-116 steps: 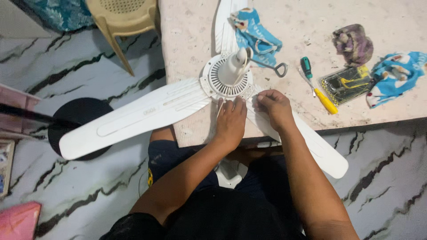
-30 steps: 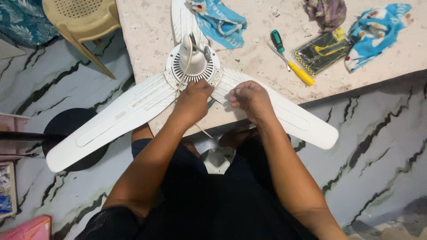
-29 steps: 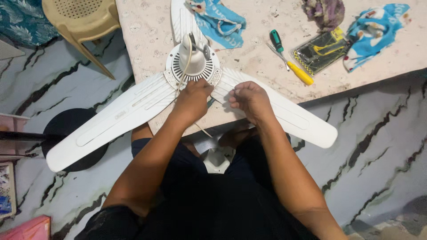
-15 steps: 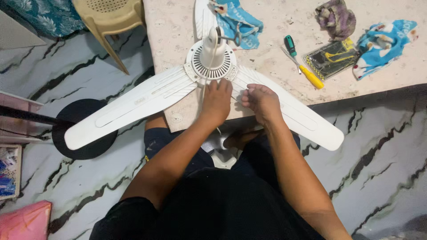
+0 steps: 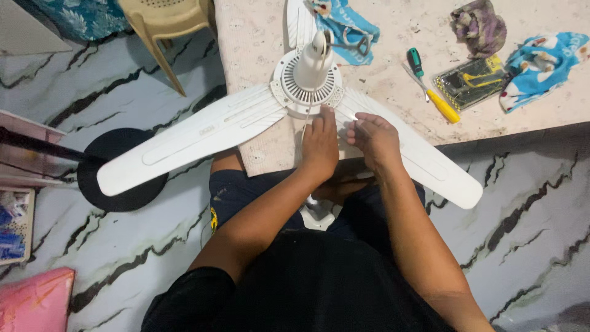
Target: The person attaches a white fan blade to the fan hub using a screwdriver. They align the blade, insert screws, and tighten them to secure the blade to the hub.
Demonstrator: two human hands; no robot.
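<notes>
A white three-bladed ceiling fan (image 5: 203, 129) lies on the corner of a speckled table (image 5: 258, 43), its round hub (image 5: 307, 89) and downrod facing up. My left hand (image 5: 319, 144) rests at the hub's near rim, fingers closed around a thin white wire (image 5: 304, 132) that runs down from the downrod. My right hand (image 5: 375, 138) sits just beside it on the root of the right blade (image 5: 430, 166), fingertips pinched together. What they pinch is too small to make out.
On the table lie a green-and-yellow screwdriver (image 5: 430, 92), a clear tool case (image 5: 470, 80), two blue cloths (image 5: 541, 61) (image 5: 347, 21) and a purplish rag (image 5: 479, 24). A beige plastic chair (image 5: 163, 18) and a black round base (image 5: 120, 175) stand on the marble floor at left.
My view has shifted a little. Both hands stay at the hub's near rim, the left hand now slightly nearer the right one.
</notes>
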